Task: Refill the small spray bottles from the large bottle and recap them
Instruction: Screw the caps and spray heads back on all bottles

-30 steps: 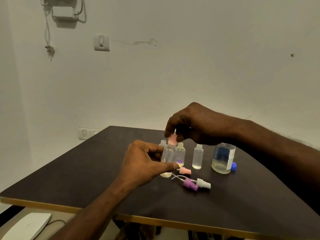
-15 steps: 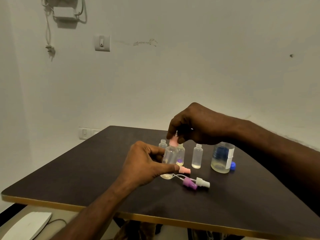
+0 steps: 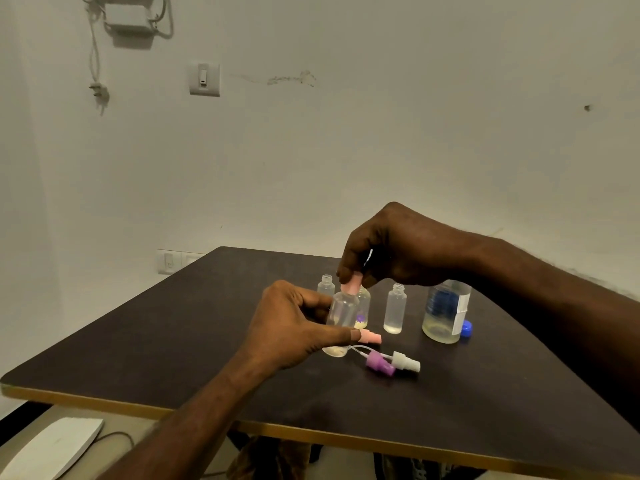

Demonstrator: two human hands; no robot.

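Pink cap [image 3: 351, 285] lower, under right hand [image 3: 391, 247]

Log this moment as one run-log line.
step: recapping | left hand: holds small bottle | right hand: pinches pink cap on its neck | large bottle: open, upright

A plain off-white plastered wall [image 3: 381, 133] fills the view, dimly lit. High on it sits a white rocker switch plate [image 3: 204, 79], and up left a white box with dangling cords [image 3: 130, 17]. A scuffed mark [image 3: 291, 79] streaks the plaster. Low down, a white socket panel [image 3: 169, 261] peeks beside the dark brown, gold-edged table [image 3: 173, 341].
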